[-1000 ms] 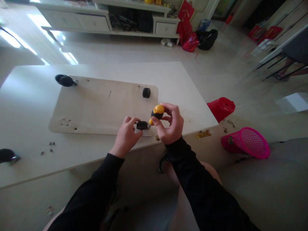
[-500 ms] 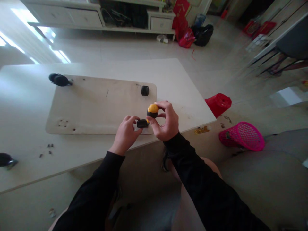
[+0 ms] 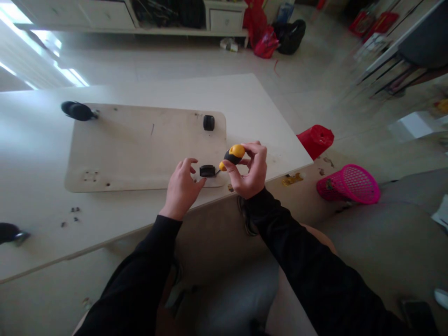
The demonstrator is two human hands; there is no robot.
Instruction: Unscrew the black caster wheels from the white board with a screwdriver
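A pale wooden board [image 3: 140, 149] lies flat on the white table [image 3: 42, 224]. My right hand [image 3: 250, 172] is closed round a short yellow-and-black screwdriver [image 3: 233, 156] whose tip points down at a small black caster wheel [image 3: 207, 171] on the board's near right corner. My left hand [image 3: 182, 186] rests beside that wheel, its fingers curled and touching the wheel's left side. A second black caster [image 3: 209, 122] sits at the board's far right corner and a third one [image 3: 76, 111] at its far left corner.
Several small screws [image 3: 72, 214] lie on the table left of my hands, and a loose black caster [image 3: 9, 232] sits at the left edge. On the floor to the right are a pink mesh basket [image 3: 348, 185] and a red container [image 3: 315, 140]. A white cabinet [image 3: 140, 14] stands far back.
My right hand has tilted the screwdriver handle to the right and slightly up. The fingers of my left hand have loosened on the caster. The view has shifted a little downward.
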